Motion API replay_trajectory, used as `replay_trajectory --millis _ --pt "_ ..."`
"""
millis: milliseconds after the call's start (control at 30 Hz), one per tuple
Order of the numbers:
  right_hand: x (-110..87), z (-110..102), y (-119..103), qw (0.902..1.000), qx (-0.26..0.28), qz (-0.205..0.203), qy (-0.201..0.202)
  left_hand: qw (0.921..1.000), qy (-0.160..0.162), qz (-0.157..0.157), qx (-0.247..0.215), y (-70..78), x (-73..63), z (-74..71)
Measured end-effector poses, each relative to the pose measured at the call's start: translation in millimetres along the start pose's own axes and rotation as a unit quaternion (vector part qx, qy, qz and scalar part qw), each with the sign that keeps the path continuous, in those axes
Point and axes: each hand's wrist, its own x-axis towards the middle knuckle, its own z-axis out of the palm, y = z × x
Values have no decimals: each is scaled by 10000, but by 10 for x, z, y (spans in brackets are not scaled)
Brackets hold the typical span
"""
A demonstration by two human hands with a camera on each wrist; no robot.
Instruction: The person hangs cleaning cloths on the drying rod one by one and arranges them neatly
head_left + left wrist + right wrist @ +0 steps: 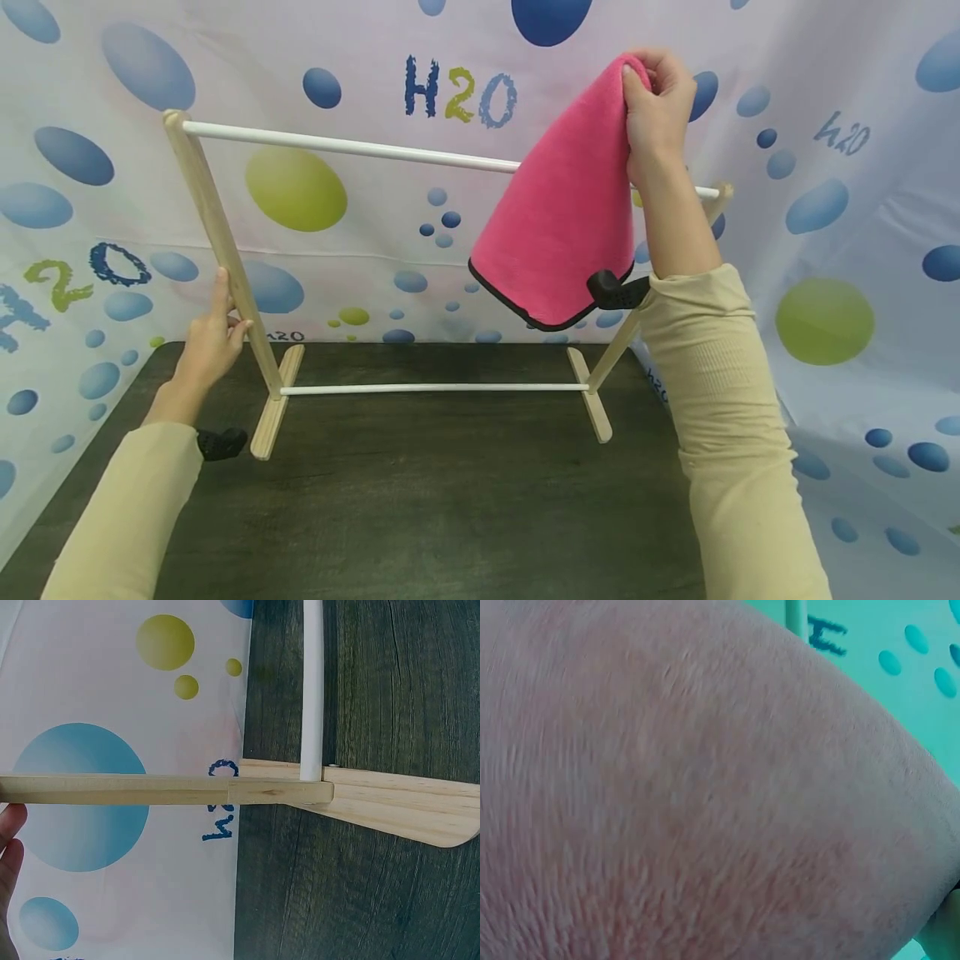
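Observation:
A pink cloth point(562, 200) with dark edging hangs from my right hand point(660, 108), which pinches its top corner between thumb and fingers. It hangs in front of the right part of the rack's white upper rod point(352, 147), hiding some of it. In the right wrist view the cloth point(705, 780) fills most of the picture. My left hand point(206, 346) touches the outer side of the rack's left wooden post point(221, 225), index finger straight along it. At the edge of the left wrist view, fingertips point(10, 851) show on one side of the post point(150, 789).
The wooden rack stands on the dark table point(420, 500) on two flat feet, left point(270, 425) and right point(596, 412). A white lower rod point(435, 388) joins its posts. Behind hangs a white curtain point(390, 217) with blue and green spots.

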Motion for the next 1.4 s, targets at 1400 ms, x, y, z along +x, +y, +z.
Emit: replay_trajectory --millis 1400 --pt "138 -223 341 9897 -377 1253 578 9973 727 -39 137 7 -20 143"
